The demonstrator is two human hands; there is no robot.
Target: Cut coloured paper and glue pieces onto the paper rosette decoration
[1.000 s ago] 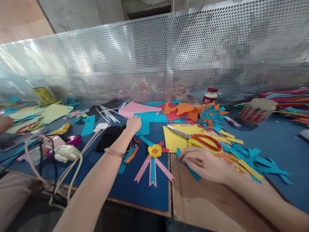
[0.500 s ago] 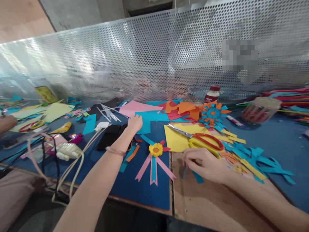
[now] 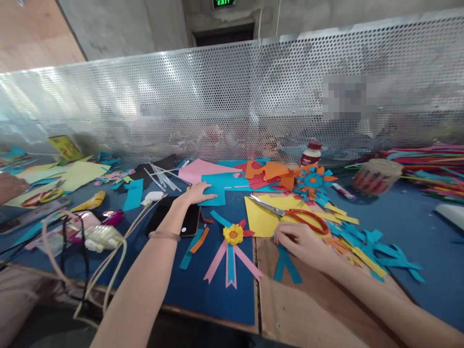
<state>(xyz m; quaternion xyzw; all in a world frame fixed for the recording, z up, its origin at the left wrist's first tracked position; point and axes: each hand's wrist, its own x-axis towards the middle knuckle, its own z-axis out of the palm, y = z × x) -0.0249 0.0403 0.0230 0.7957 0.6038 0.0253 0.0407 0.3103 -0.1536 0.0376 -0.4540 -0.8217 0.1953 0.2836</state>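
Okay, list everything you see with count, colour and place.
Screen: one, silver, across back
Exit sign: one, green, top
Table: one, blue and wood, foreground
Bottle: one, white and red, back right
Jar: one, clear, right
Paper flower: one, blue and orange, before bottle
Rosette: one, yellow, pink, blue and red, centre
Scissors: two, red-handled, left and centre-right
Paper sheets: several, mixed colours, across table
Strips: many, mostly blue, right
Sticks: several, clear, behind phone
Phone: at least one, black, left of rosette
Cables: several, white and black, left
Box: one, yellow, back left
Other person's hand: one, bare, left edge
Left hand: one, bare, at blue sheet
Right hand: one, bare, over two strips
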